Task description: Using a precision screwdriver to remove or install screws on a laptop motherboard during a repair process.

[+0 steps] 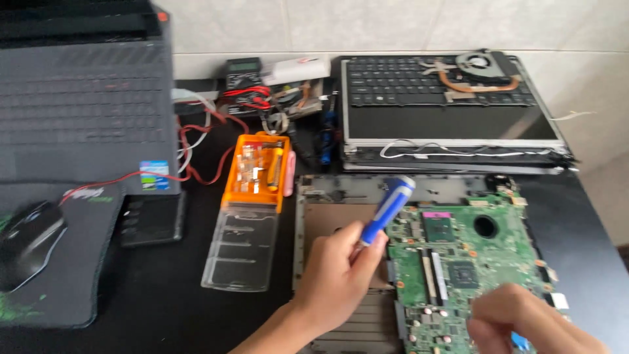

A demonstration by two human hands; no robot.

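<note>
A black table (164,314) carries everything. At its left sits a large grey laptop (78,98), its upper edge cut off by the frame. At the back right lies a stripped laptop lid and keyboard (445,98) with a copper heat pipe and fan (481,69) resting on top.

In front of that lies an opened laptop base (327,223), and in it a green motherboard (458,262) that runs off the bottom edge of the view. Left of the base stands an orange and clear screwdriver-bit case (252,210), lid open, long side running away from the viewer. A black mouse (26,242) sits on a mouse pad (59,308) at the far left, blurred. Red wires (203,147) and a multimeter (242,72) clutter the back centre; small parts there are hard to make out.

The left hand (334,282) is clenched around a blue screwdriver (386,210), over the base's left half, just beside the motherboard's left edge. Its long axis tilts, handle end pointing up and to the right; the tip is hidden inside the fist. The right hand (524,324) hovers over the motherboard's lower right corner, fingers curled, partly cut off. A bit of blue shows beneath it, but whether it grips anything cannot be told
</note>
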